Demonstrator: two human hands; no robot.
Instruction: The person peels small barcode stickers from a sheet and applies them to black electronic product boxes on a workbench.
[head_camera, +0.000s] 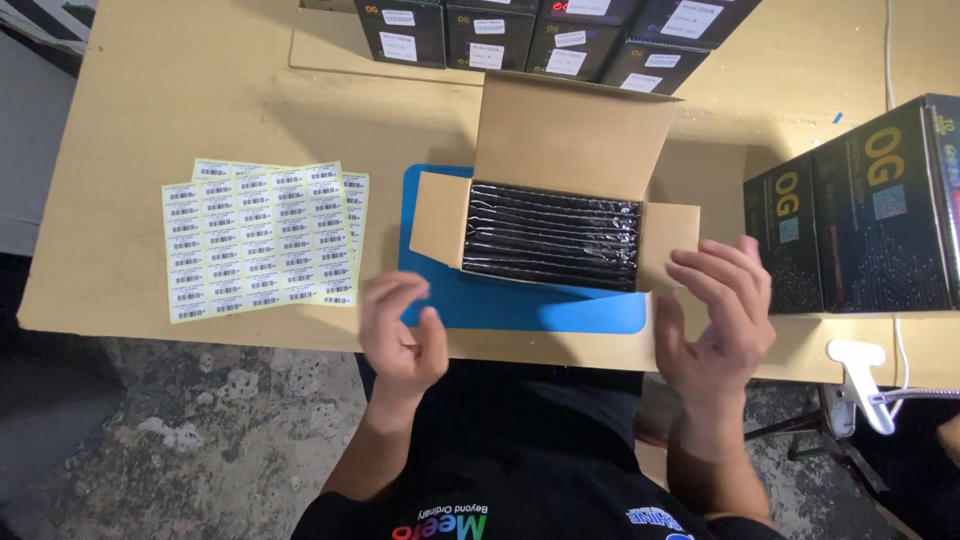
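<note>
a pale wooden bench (150, 120) is standing over a rough concrete floor (200, 440), carrying a blue mat (520, 305), yellow sheets of barcode labels (262, 238) and stacks of black boxes (860, 225) at the right and far edges. the left hand (402, 335) is hovering at the near edge, fingers loosely curled and holding nothing. the right hand (715, 315) is hanging open, palm inward, also empty. the open cardboard box (560, 190), packed with black wrapped packs (552, 238), is sitting on the mat between and just beyond both hands, the right hand lying close to its side flap
</note>
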